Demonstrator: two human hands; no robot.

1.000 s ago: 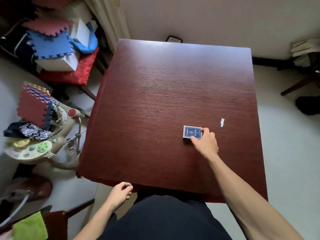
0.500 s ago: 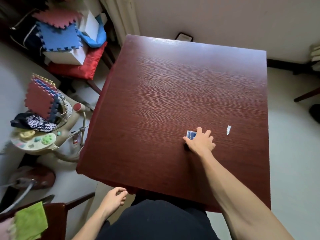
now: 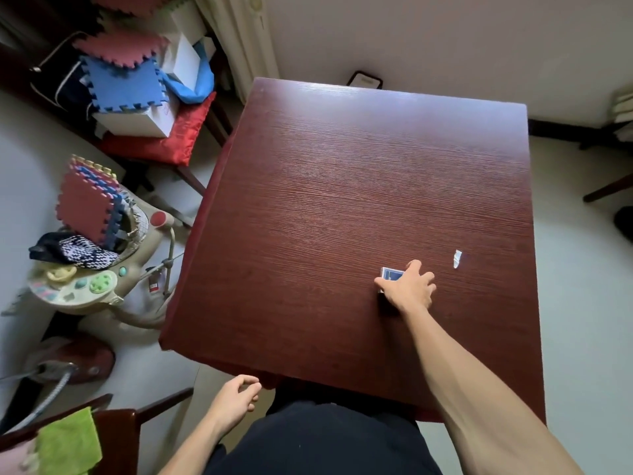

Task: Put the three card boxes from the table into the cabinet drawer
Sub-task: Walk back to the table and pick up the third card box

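Under the right hand [image 3: 409,289] sat a small dark-blue card box [image 3: 392,274] with a pale border, on a dark reddish-brown wood-grain table [image 3: 342,200]. Just right of the hand lay a white paper scrap [image 3: 457,259].

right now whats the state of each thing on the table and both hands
card box: flat on the table, mostly covered by the right hand
right hand: fingers curled around the card box, gripping it
left hand: empty, loosely curled below the table's near edge
white paper scrap: lying loose on the table, right of the card box, untouched
table: holds just one card box and the scrap
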